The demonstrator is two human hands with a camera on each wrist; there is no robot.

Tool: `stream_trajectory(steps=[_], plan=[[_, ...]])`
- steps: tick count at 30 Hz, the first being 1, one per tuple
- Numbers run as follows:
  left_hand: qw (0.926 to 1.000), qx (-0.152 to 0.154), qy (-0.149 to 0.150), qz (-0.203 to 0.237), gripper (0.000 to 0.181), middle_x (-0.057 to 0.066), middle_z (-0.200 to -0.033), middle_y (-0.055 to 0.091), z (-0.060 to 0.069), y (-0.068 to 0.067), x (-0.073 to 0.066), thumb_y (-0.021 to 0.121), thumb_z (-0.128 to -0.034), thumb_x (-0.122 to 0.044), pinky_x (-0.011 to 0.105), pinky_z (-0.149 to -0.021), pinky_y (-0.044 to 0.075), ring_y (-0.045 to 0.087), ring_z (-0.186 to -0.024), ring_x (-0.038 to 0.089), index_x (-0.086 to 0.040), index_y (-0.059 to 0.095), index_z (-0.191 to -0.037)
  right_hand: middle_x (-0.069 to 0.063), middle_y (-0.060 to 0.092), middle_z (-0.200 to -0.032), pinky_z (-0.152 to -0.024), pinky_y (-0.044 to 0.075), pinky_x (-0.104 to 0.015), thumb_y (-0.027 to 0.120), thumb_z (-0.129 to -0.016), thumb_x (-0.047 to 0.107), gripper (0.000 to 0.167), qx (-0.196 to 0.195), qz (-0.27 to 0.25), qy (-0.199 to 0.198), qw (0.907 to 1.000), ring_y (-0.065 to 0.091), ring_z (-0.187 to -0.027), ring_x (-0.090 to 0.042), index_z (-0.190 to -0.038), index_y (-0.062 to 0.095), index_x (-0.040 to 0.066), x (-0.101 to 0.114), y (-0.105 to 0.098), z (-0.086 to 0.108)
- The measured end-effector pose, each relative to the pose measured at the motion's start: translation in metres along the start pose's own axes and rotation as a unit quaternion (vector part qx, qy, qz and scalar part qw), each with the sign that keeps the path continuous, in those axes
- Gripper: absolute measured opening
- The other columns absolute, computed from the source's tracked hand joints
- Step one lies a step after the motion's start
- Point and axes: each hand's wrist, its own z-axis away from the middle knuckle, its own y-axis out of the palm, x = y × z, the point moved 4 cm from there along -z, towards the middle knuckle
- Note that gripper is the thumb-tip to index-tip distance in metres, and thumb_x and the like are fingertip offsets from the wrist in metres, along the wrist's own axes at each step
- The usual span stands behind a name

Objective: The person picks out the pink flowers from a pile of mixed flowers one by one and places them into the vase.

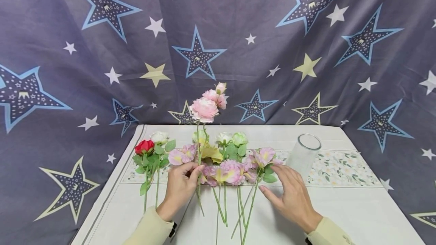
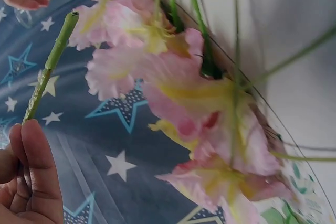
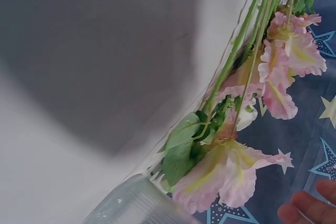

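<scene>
My left hand (image 1: 182,186) pinches the green stem (image 2: 52,59) of a pink peony spray (image 1: 204,109) between thumb and fingers. The spray stands upright above the table, its blooms at the top. My right hand (image 1: 294,197) has its fingers spread and holds nothing. It is beside a pink-and-yellow iris (image 1: 263,157) with green leaves; whether a fingertip touches the leaves, I cannot tell. More pink irises (image 1: 225,173) lie between the hands, stems toward me. A clear glass vase (image 1: 304,152) stands just beyond the right hand, also visible in the right wrist view.
At the left lie a red rose (image 1: 144,147) and a white rose (image 1: 159,137) with leafy stems. Behind the irises are a white bloom (image 1: 223,137) and a pale green one (image 1: 240,138). A floral runner (image 1: 344,169) crosses the white table; a star-patterned cloth (image 1: 231,59) hangs behind.
</scene>
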Motion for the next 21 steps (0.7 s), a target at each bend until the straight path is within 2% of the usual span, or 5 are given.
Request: stream_trajectory(steps=[5,11,21], plan=[[0.9991,0.014,-0.028,0.029,0.011,-0.009,-0.061,0.062,-0.002,0.008,-0.007,0.078,-0.0917,-0.011,0.021,-0.046,0.044,0.049,-0.049,0.001,-0.01,0.076,-0.081,-0.015,0.063,-0.135,-0.11,0.037,-0.052,0.08,-0.083,0.045,0.067,0.003,-0.011,0.001,0.9999,0.057,-0.126,-0.038,-0.133,0.063,0.004,0.004,0.0,-0.003],[0.9939,0.031,-0.073,0.077,0.008,-0.008,-0.063,0.065,-0.004,0.016,-0.012,0.077,-0.0937,-0.016,0.024,-0.047,0.047,0.053,-0.05,0.005,-0.015,0.079,-0.086,-0.015,0.064,-0.134,-0.11,0.037,-0.052,0.077,-0.085,0.048,0.067,-0.003,-0.015,-0.01,0.9998,0.057,-0.125,-0.037,-0.133,0.063,0.003,0.009,0.001,-0.007],[0.987,0.037,-0.085,0.131,0.008,0.002,-0.061,0.066,-0.006,0.029,-0.019,0.076,-0.0925,-0.009,0.025,-0.044,0.049,0.062,-0.049,0.02,-0.013,0.078,-0.086,-0.014,0.066,-0.13,-0.108,0.039,-0.054,0.073,-0.089,0.055,0.066,-0.027,-0.027,-0.037,0.9986,0.06,-0.122,-0.037,-0.132,0.064,0.005,0.018,0.004,-0.012]])
